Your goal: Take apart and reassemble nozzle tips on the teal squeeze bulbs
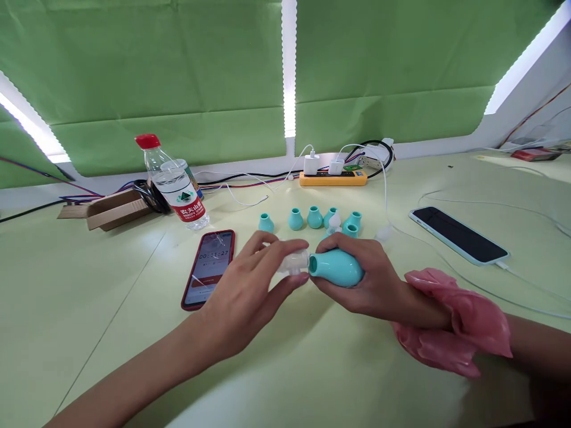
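My right hand is wrapped round a teal rubber bulb, its mouth pointing left. My left hand pinches a small clear plastic tip between thumb and fingers, right at the bulb's mouth. Both hands hover just above the pale green table. A pink scrunchie sits on my right wrist. Behind the hands, several more teal bulbs stand in a row, one with a white tip.
A red phone showing a timer lies left of my hands. A water bottle and cardboard box stand at the back left. A yellow power strip with chargers sits at the back. Another phone charges on the right.
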The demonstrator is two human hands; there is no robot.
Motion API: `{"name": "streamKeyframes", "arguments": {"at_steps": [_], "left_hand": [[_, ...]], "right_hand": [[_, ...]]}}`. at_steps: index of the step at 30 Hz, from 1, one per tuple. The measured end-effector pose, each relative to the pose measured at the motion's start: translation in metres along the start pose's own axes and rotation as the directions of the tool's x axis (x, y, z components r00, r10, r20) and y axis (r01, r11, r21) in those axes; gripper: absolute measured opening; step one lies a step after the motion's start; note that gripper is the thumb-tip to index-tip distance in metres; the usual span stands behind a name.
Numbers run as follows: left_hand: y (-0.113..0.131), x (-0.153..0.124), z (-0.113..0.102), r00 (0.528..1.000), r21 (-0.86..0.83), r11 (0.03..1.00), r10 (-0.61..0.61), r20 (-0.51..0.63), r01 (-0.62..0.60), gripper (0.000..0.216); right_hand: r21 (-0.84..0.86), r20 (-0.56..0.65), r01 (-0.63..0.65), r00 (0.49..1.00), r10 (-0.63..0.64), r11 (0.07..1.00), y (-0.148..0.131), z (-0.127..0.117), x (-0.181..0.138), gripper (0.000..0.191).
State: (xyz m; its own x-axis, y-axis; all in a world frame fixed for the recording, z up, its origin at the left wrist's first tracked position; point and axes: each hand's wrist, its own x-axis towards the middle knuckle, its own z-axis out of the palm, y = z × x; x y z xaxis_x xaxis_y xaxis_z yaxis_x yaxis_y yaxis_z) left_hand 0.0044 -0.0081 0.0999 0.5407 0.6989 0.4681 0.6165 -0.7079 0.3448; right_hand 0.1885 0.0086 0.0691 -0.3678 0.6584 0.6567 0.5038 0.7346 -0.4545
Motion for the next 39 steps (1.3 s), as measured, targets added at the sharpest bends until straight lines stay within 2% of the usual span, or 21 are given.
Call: {"name": "streamKeyframes", "arguments": {"at_steps": [5,8,11,14,17,20,22,24,26,29,32,35,39], "left_hand": [[-0.003,-0.001,0.002,0.984,-0.147,0.989,-0.001,-0.178,-0.025,0.027],[-0.004,-0.003,0.008,0.979,-0.262,0.963,0.005,-0.202,-0.059,0.032],[-0.004,-0.004,0.011,0.973,-0.386,0.923,-0.085,-0.215,-0.004,0.029],[-0.004,-0.002,0.006,0.968,-0.546,0.829,-0.222,-0.118,0.124,0.023],[-0.007,0.005,-0.002,0.95,-0.686,0.671,-0.296,0.097,0.279,0.018],[-0.01,0.01,-0.008,0.908,-0.733,0.543,-0.321,0.268,0.408,0.01],[-0.009,0.012,-0.008,0.887,-0.728,0.515,-0.343,0.308,0.452,0.008],[-0.006,0.011,-0.005,0.887,-0.729,0.521,-0.37,0.275,0.443,0.008],[-0.002,0.009,-0.002,0.902,-0.734,0.559,-0.398,0.17,0.385,0.008],[0.001,0.004,0.004,0.917,-0.685,0.675,-0.398,-0.026,0.274,0.01],[0.002,0.0,0.008,0.933,-0.564,0.804,-0.326,-0.155,0.188,0.014],[0.002,-0.002,0.007,0.953,-0.474,0.873,-0.231,-0.197,0.113,0.015],[0.004,-0.003,0.005,0.974,-0.448,0.892,-0.145,-0.174,0.052,0.015]], "right_hand": [[0.076,0.069,-0.032,0.997,0.027,0.997,0.003,0.006,-0.001,0.018],[0.111,0.094,-0.054,0.995,0.043,0.992,0.003,0.006,-0.002,0.018],[0.095,0.095,-0.07,0.994,0.061,0.993,0.004,0.005,0.0,0.018],[0.091,0.08,-0.066,0.995,0.059,0.994,0.004,0.003,0.001,0.018],[0.08,0.069,-0.046,0.997,0.04,0.996,0.002,0.001,0.001,0.017],[0.032,0.073,-0.001,0.997,-0.001,0.999,-0.002,0.0,-0.001,0.015],[-0.022,0.066,0.038,0.997,-0.036,0.999,-0.005,-0.002,-0.003,0.012],[-0.069,0.048,0.067,0.997,-0.063,0.995,-0.007,-0.003,-0.003,0.011],[-0.101,0.028,0.076,0.997,-0.073,0.992,-0.007,-0.005,-0.003,0.011],[-0.109,0.018,0.064,0.998,-0.063,0.992,-0.006,-0.005,-0.003,0.013],[-0.048,0.061,0.013,0.998,-0.01,0.999,-0.006,-0.006,-0.002,0.015],[0.042,0.15,-0.083,0.986,0.076,0.996,-0.009,-0.009,-0.001,0.015],[0.174,0.279,-0.235,0.943,0.181,0.956,-0.013,-0.014,0.003,0.014]]}}
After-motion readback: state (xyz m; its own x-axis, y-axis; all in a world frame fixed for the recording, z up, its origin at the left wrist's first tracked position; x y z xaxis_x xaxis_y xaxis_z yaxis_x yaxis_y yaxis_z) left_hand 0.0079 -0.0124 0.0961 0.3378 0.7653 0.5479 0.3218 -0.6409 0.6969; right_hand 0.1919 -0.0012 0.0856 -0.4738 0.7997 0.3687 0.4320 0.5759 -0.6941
